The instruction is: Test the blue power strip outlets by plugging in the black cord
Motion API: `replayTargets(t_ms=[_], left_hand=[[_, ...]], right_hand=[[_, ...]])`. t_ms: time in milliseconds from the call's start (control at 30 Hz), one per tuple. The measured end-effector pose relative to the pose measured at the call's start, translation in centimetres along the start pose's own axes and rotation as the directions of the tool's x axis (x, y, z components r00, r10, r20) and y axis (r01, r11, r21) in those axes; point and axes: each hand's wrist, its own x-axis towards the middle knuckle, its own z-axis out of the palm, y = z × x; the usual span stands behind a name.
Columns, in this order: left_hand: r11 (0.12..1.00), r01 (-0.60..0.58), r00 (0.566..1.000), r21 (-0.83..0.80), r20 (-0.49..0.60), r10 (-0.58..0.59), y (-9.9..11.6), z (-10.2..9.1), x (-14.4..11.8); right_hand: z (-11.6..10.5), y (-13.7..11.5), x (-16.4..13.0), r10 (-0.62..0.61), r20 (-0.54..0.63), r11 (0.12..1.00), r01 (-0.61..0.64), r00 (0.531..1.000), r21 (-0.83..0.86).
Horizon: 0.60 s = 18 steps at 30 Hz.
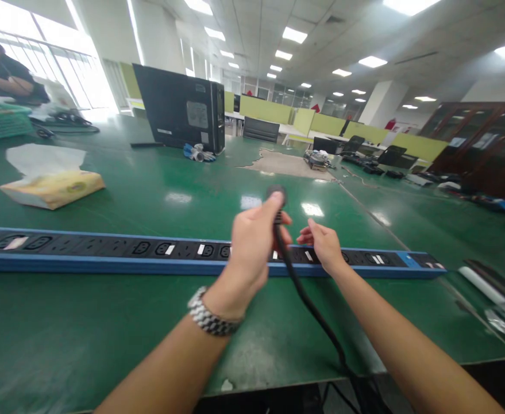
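My left hand (pixel 252 244), with a metal watch on its wrist, is closed around a black power plug (pixel 277 195) and holds it up above the table. The plug's black cable (pixel 308 302) hangs down past the table's front edge. My right hand (pixel 323 244) hovers just right of the plug with its fingers apart, holding nothing. Both hands are over a long blue power strip (pixel 105 256) with a row of black sockets, which lies across the green table (pixel 149 190).
A tissue box (pixel 51 187) lies at the left. A black computer case (pixel 178 109) stands at the back, with a green basket (pixel 0 121) and another person's arm at the far left. Cables and tools lie at the right edge.
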Motion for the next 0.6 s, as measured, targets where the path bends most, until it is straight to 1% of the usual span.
replayTargets(t_ms=[33,67,100,133,167,200,267,367,467,600], left_hand=[[0.999,0.03,0.996,0.03,-0.08,-0.027,0.2,-2.2,0.4],[0.99,0.115,0.986,0.077,-0.128,-0.104,0.0,-4.4,0.6],[0.972,0.21,0.967,0.109,-0.168,-0.19,-0.3,-6.4,0.6],[0.948,0.294,0.943,0.118,-0.198,-0.268,-0.9,-8.1,0.6],[0.924,0.362,0.921,0.124,-0.201,-0.334,-1.5,-9.4,0.4],[0.903,0.41,0.903,0.126,-0.191,-0.384,-2.1,-10.2,0.1],[0.875,0.462,0.884,0.145,-0.147,-0.443,-3.2,-10.7,-0.3],[0.855,0.473,0.881,0.214,-0.111,-0.46,-4.1,-9.7,-0.2],[0.846,0.446,0.895,0.294,-0.114,-0.432,-4.3,-8.8,0.2],[0.822,0.344,0.937,0.454,-0.107,-0.333,-4.6,-8.6,0.0]], right_hand=[[0.1,-0.2,0.0,0.019,-0.002,1.0,-0.019,1.0,0.018],[0.2,-0.3,0.1,0.035,-0.002,0.999,-0.035,0.999,0.033],[0.3,-0.4,0.1,0.045,-0.002,0.998,-0.044,0.999,0.039],[0.3,-0.5,0.1,0.044,0.0,0.998,-0.044,0.999,0.037],[0.4,-0.5,0.1,0.038,0.001,0.999,-0.038,0.999,0.03],[0.3,-0.4,0.1,0.033,0.002,0.999,-0.033,0.999,0.021],[0.3,-0.3,0.0,0.024,0.0,1.0,-0.024,1.0,0.002],[0.2,-0.2,0.0,0.014,0.003,1.0,-0.014,1.0,-0.009],[0.1,-0.1,0.0,0.012,0.009,0.999,-0.012,1.0,-0.031],[0.2,-0.1,-0.1,0.005,0.013,0.999,-0.005,1.0,-0.038]])
